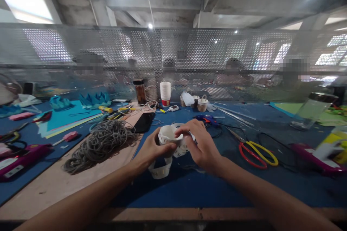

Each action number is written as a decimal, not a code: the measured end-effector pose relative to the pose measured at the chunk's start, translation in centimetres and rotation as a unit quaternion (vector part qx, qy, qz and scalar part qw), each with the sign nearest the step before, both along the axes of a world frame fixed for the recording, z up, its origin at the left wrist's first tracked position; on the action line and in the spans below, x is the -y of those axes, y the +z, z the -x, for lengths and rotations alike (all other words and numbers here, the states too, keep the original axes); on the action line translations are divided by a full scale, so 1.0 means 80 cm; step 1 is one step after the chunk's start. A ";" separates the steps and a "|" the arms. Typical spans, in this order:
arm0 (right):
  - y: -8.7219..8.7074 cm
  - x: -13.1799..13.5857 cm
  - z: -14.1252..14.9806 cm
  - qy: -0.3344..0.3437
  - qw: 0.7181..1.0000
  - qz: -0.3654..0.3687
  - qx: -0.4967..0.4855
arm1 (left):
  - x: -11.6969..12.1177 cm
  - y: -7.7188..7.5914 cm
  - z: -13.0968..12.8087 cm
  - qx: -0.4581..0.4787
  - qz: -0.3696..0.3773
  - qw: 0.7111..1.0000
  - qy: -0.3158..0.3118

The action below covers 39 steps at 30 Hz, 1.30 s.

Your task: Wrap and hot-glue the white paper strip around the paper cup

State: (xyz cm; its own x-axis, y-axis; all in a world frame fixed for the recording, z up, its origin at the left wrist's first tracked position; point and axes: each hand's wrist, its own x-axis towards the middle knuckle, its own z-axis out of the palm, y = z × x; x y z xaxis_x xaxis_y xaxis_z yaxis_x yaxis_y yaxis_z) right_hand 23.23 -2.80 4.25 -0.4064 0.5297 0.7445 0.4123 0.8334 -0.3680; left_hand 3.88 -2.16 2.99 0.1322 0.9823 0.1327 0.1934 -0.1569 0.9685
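Note:
My left hand [151, 149] is wrapped round a small white paper cup [167, 135] from the left, thumb across its side. My right hand [199, 140] pinches the cup's rim and a white printed ribbon [159, 169] from the right. The ribbon loops off the cup and hangs down below my left hand onto the blue mat [189, 187]. Both hands sit over the middle of the workbench.
A heap of grey cord [101, 142] lies left of the hands beside a black phone [143, 122]. Red-and-yellow scissors [257, 151] and a blue glue gun [206, 119] lie to the right. A stack of paper cups [165, 94], a brown jar [140, 92], coloured paper [65, 117], a perforated screen [173, 57] with people behind.

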 end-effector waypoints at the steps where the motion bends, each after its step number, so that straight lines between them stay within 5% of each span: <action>1: -0.001 0.000 0.001 0.004 1.000 -0.011 0.010 | 0.000 0.000 0.000 -0.001 -0.002 1.000 0.002; 8: -0.008 -0.001 0.003 0.008 0.999 -0.023 0.046 | -0.002 -0.002 0.000 -0.010 -0.005 1.000 0.009; 17: -0.004 -0.003 0.008 -0.006 0.994 0.112 0.020 | 0.002 -0.007 -0.003 -0.038 -0.026 0.999 -0.016; 30: -0.007 0.003 0.007 0.016 0.999 -0.007 0.032 | 0.002 0.001 -0.003 -0.052 -0.013 0.999 0.002; 39: -0.006 -0.001 0.010 0.009 0.996 0.086 0.024 | -0.001 -0.010 -0.003 -0.063 -0.032 0.997 -0.016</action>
